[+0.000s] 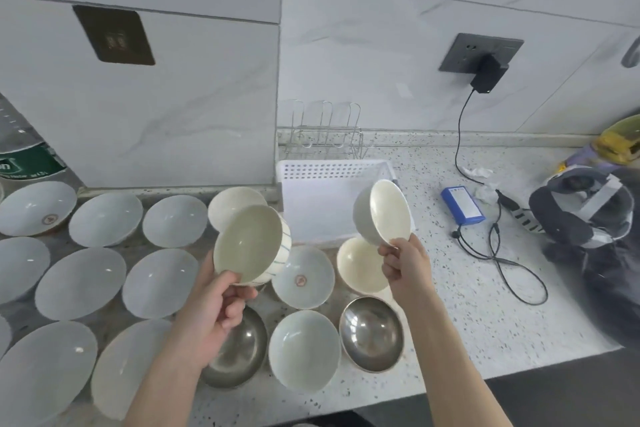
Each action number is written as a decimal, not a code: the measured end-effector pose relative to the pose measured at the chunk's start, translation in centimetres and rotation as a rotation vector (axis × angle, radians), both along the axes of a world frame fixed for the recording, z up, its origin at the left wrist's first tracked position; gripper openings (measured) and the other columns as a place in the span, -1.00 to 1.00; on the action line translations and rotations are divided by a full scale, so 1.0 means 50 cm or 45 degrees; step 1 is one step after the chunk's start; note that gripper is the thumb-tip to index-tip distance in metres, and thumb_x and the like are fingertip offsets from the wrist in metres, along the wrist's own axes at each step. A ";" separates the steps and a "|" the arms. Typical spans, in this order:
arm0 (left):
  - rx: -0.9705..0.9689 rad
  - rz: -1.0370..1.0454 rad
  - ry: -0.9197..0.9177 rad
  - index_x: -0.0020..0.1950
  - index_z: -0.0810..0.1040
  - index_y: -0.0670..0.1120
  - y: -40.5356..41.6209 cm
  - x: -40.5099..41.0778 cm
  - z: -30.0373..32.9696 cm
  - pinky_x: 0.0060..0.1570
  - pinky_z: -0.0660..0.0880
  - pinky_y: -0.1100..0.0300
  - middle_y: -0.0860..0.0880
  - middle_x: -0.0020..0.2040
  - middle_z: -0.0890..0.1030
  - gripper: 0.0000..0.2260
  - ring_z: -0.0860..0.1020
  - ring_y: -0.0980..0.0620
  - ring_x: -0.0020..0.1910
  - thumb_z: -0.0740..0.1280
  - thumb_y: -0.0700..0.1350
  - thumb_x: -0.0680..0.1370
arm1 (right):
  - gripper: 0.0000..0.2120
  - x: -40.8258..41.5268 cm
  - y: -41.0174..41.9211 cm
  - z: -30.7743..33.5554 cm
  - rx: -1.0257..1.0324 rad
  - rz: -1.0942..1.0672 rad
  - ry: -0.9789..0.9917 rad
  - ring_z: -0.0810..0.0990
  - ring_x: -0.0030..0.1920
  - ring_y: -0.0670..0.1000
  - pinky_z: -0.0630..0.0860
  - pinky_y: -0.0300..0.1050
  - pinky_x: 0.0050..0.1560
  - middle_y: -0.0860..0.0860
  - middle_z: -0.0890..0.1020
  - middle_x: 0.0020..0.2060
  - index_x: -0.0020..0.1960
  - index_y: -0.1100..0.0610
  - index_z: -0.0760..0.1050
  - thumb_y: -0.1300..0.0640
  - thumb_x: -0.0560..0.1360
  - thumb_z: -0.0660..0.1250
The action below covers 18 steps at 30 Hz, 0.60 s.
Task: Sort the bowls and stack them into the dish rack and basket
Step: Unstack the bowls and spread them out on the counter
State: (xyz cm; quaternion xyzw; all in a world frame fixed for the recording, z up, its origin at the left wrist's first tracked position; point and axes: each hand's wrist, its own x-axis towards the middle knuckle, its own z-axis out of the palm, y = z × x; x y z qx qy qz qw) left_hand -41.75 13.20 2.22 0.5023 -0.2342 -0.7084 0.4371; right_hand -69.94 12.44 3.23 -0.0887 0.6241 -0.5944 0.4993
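My left hand (pixel 221 302) grips the rim of a cream bowl with thin blue lines (pixel 251 243), tilted toward me above the counter. My right hand (pixel 403 263) pinches the rim of a plain white bowl (pixel 382 211), held tilted in front of the white perforated basket (pixel 332 172). Behind the basket stands the wire dish rack (pixel 323 130), with nothing in it. Several pale bowls (pixel 81 282) lie spread over the counter at left. Two steel bowls (pixel 370 333) and a few white and cream bowls (pixel 304 350) sit below my hands.
A blue battery pack (pixel 462 205) with black cable (pixel 498 253) lies right of the basket, plugged into a wall socket (pixel 483 55). A headset and dark bag (pixel 585 218) fill the far right. A bottle (pixel 24 152) stands at far left.
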 end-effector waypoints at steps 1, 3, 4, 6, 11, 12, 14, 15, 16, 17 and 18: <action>0.009 0.003 0.008 0.28 0.48 0.06 0.006 -0.027 -0.002 -0.71 0.16 0.38 -0.11 -0.36 0.56 -0.65 0.40 0.17 -0.62 0.16 -0.31 0.61 | -0.83 -0.032 0.013 -0.006 0.019 -0.023 0.027 0.21 -0.62 -0.13 0.15 -0.33 -0.63 0.16 0.47 -0.41 -0.03 0.19 0.40 0.38 0.57 0.09; 0.023 -0.006 0.033 0.29 0.48 0.05 0.017 -0.078 -0.009 -0.71 0.16 0.38 -0.11 -0.40 0.55 -0.66 0.35 0.17 -0.62 0.17 -0.30 0.61 | -0.81 -0.095 0.040 -0.020 0.058 -0.062 0.089 0.23 -0.59 -0.11 0.15 -0.32 -0.63 0.17 0.49 -0.42 0.07 0.20 0.41 0.38 0.56 0.09; 0.030 -0.012 0.048 0.28 0.48 0.06 0.023 -0.102 -0.012 -0.71 0.17 0.37 -0.11 -0.41 0.54 -0.66 0.32 0.17 -0.62 0.17 -0.29 0.61 | -0.78 -0.125 0.053 -0.029 0.074 -0.075 0.123 0.25 -0.56 -0.09 0.16 -0.32 -0.63 0.17 0.50 -0.43 0.13 0.21 0.41 0.37 0.56 0.10; 0.042 -0.011 0.057 0.24 0.50 0.10 0.036 -0.144 -0.019 -0.71 0.18 0.37 -0.10 -0.42 0.55 -0.66 0.29 0.17 -0.62 0.17 -0.28 0.61 | -0.72 -0.177 0.076 -0.049 0.112 -0.067 0.192 0.27 -0.48 -0.03 0.15 -0.31 -0.62 0.16 0.52 -0.46 0.21 0.21 0.42 0.37 0.55 0.10; 0.071 0.067 0.060 0.26 0.50 0.10 0.066 -0.226 -0.030 -0.71 0.17 0.38 -0.09 -0.43 0.55 -0.66 0.29 0.18 -0.62 0.19 -0.26 0.61 | -0.61 -0.250 0.111 -0.098 0.209 0.036 0.329 0.30 -0.51 -0.01 0.18 -0.29 -0.62 0.14 0.56 -0.54 0.32 0.18 0.40 0.38 0.53 0.11; 0.074 0.080 0.053 0.26 0.50 0.09 0.071 -0.237 -0.031 -0.71 0.16 0.38 -0.09 -0.43 0.56 -0.66 0.29 0.18 -0.63 0.19 -0.27 0.60 | -0.57 -0.258 0.115 -0.104 0.227 0.071 0.363 0.34 -0.53 -0.03 0.20 -0.29 -0.61 0.14 0.57 -0.52 0.35 0.14 0.39 0.38 0.52 0.12; 0.069 0.102 0.025 0.27 0.50 0.09 0.079 -0.255 -0.028 -0.70 0.17 0.37 -0.11 -0.42 0.57 -0.64 0.31 0.17 -0.63 0.18 -0.28 0.60 | -0.49 -0.270 0.119 -0.115 0.259 0.159 0.437 0.46 -0.54 -0.09 0.28 -0.30 -0.59 0.19 0.61 -0.38 0.40 0.06 0.35 0.38 0.50 0.12; 0.065 0.108 0.010 0.28 0.49 0.09 0.083 -0.262 -0.027 -0.70 0.17 0.37 -0.11 -0.42 0.57 -0.63 0.31 0.17 -0.62 0.17 -0.29 0.60 | -0.47 -0.274 0.120 -0.120 0.266 0.210 0.467 0.49 -0.55 -0.14 0.31 -0.32 -0.58 0.23 0.62 -0.27 0.41 0.02 0.33 0.37 0.50 0.11; 0.060 0.112 0.000 0.29 0.49 0.10 0.087 -0.268 -0.026 -0.70 0.18 0.37 -0.11 -0.41 0.57 -0.62 0.31 0.17 -0.62 0.17 -0.29 0.60 | -0.45 -0.277 0.120 -0.125 0.265 0.264 0.490 0.49 -0.55 -0.18 0.33 -0.34 -0.57 0.26 0.61 -0.19 0.43 0.00 0.32 0.37 0.49 0.11; 0.053 0.117 -0.008 0.30 0.49 0.10 0.090 -0.273 -0.025 -0.69 0.18 0.37 -0.11 -0.41 0.57 -0.61 0.31 0.16 -0.62 0.17 -0.29 0.60 | -0.44 -0.279 0.118 -0.129 0.260 0.317 0.512 0.50 -0.55 -0.19 0.34 -0.35 -0.56 0.26 0.61 -0.14 0.43 -0.01 0.32 0.36 0.49 0.10; 0.046 0.122 -0.014 0.31 0.48 0.11 0.094 -0.276 -0.025 -0.69 0.18 0.36 -0.11 -0.41 0.57 -0.60 0.32 0.16 -0.61 0.16 -0.29 0.60 | -0.44 -0.281 0.116 -0.133 0.257 0.366 0.538 0.50 -0.54 -0.19 0.36 -0.34 -0.54 0.25 0.62 -0.12 0.42 -0.03 0.32 0.36 0.49 0.10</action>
